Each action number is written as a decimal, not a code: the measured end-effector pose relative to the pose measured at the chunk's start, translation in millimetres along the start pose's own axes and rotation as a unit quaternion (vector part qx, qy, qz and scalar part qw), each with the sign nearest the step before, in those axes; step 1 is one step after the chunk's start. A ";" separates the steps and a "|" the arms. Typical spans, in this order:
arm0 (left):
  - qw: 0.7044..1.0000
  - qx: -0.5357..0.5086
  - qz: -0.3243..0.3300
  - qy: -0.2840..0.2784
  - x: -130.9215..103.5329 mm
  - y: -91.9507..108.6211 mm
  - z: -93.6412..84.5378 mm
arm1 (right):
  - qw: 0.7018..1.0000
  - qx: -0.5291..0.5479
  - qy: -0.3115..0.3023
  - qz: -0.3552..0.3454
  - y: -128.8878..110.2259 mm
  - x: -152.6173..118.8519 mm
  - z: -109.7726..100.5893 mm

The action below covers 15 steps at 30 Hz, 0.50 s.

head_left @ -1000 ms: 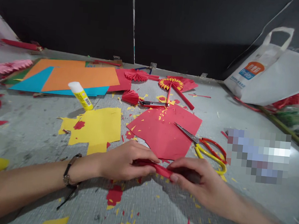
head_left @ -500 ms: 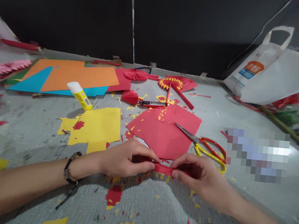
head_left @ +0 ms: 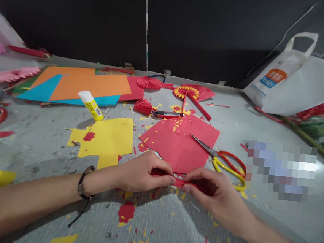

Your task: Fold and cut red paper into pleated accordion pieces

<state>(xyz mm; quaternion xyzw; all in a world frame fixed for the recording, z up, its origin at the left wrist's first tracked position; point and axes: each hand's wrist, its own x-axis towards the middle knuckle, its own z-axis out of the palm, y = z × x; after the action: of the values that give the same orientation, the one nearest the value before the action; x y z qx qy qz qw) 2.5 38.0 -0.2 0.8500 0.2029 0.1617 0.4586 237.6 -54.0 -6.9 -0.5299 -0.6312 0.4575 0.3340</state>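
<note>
Closest to me, red and yellow scraps litter the grey surface [head_left: 168,236], a scalloped red cutout [head_left: 126,211] loose among them; a low arm pass could crease or scatter it. The black bracelet [head_left: 81,188] on the left wrist trails a loose end that could sweep bits along. Next out, my hands share the narrow red paper piece [head_left: 178,182], which sits between them by the near edge of the red sheet: left hand [head_left: 145,173] pinches one end, right hand [head_left: 215,186] the other, thumbs against fingertips, both grips narrow. Fingers hide much of it, so I can't tell how any folds line up. Uneven thumb pressure could skew it, a tug from both sides could tear it, and a slack pinch could let it spring loose. Scissors [head_left: 214,154] lie with blades over the red sheet [head_left: 184,154] and handles just beside the right hand; a careless knuckle could bump them and scuff that sheet. The yellow sheet [head_left: 114,136] touches or nearly touches the left wrist, so a shift could drag it. Beyond, a glue stick [head_left: 91,106] stands on end, easy to topple. Farther, a box cutter [head_left: 167,114] lies beside a small pleated fan [head_left: 142,106]; can't tell if the blade's out, so a blind reach risks a cut. At the back, a yellow-edged rosette [head_left: 185,92] could get crushed if things are shoved rearward.
</note>
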 end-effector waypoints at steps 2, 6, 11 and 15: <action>1.000 -0.011 -0.010 -0.001 0.0 0.4 -0.3 | 1.000 0.003 -0.002 0.005 0.4 0.2 -0.2; 0.997 -0.057 -0.037 -0.025 -0.1 -0.1 -0.3 | 1.000 0.003 -0.004 0.013 -0.1 0.6 -0.4; 0.994 -0.088 -0.055 -0.044 -1.1 -0.4 -0.8 | 0.999 0.007 -0.009 0.031 -4.1 1.0 -3.9; 0.988 -0.119 -0.087 -0.039 -2.5 -1.8 -1.9 | 0.999 -0.002 0.002 0.036 -6.0 1.5 -11.9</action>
<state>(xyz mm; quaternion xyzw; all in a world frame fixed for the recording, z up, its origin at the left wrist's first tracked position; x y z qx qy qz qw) -0.9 39.0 -0.9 0.7741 0.2380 0.1110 0.5760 245.9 -50.0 2.8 -0.5538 -0.6119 0.4666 0.3180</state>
